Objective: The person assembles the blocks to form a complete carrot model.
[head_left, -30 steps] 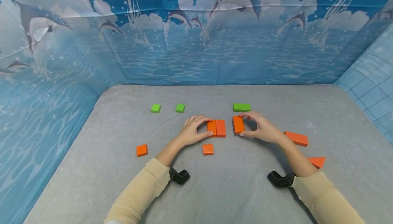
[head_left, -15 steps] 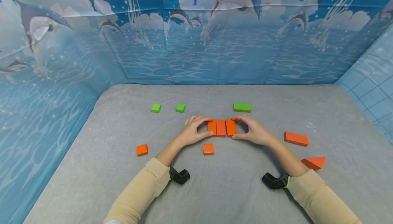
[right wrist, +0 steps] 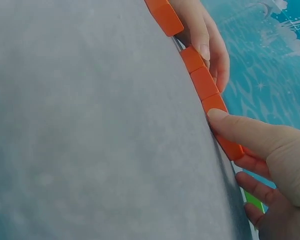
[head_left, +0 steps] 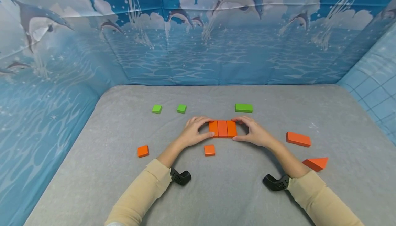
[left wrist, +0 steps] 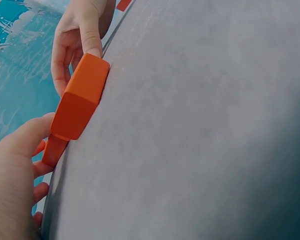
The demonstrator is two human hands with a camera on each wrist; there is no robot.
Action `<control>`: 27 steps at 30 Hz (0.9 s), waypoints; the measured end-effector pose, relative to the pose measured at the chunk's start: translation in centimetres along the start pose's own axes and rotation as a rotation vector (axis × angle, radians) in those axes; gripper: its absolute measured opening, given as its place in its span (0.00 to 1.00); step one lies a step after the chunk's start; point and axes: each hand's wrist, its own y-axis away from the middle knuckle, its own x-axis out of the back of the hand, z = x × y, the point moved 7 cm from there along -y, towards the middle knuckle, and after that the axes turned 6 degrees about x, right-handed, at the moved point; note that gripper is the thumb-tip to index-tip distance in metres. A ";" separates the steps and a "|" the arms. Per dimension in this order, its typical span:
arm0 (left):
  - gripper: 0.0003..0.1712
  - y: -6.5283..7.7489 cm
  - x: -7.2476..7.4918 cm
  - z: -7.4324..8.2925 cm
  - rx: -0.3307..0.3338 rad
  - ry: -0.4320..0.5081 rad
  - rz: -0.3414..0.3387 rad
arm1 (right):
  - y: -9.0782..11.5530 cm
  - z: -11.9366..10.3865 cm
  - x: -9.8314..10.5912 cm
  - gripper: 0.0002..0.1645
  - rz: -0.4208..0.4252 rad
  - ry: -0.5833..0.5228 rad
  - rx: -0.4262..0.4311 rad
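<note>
Three orange blocks lie flush side by side on the grey cloth in the head view. My left hand (head_left: 195, 132) pinches the left block (head_left: 212, 129) by its near and far ends, thumb at the near end. The middle block (head_left: 222, 129) is slightly redder and has no hand on it. On the other side, my right hand (head_left: 255, 133) grips the right block (head_left: 231, 129) the same way; in the right wrist view the thumb (right wrist: 230, 122) presses its near face. A small square orange block (head_left: 209, 150) sits in front of the row.
Two small green blocks (head_left: 156, 109) (head_left: 181, 108) and a long green block (head_left: 243, 108) lie behind. An orange cube-like block (head_left: 143, 151) is at left. A long orange block (head_left: 298, 139) and an orange triangular block (head_left: 317, 164) lie beside my right forearm. A dolphin-print curtain (head_left: 198, 57) closes the back.
My right hand has moved left with its orange block, bringing it against the middle block and closing the gap. The left hand has stayed on the left block.
</note>
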 end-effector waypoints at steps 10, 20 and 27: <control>0.28 -0.1 0.0 0.0 -0.003 -0.002 0.003 | 0.0 -1.8 0.6 0.35 0.068 -0.036 0.035; 0.28 0.0 0.0 0.0 0.001 -0.011 0.007 | 0.4 -7.0 -3.2 0.26 0.045 -0.133 0.246; 0.27 0.0 0.2 0.1 -0.011 0.003 0.019 | 0.7 -7.9 -5.2 0.23 0.016 -0.088 0.176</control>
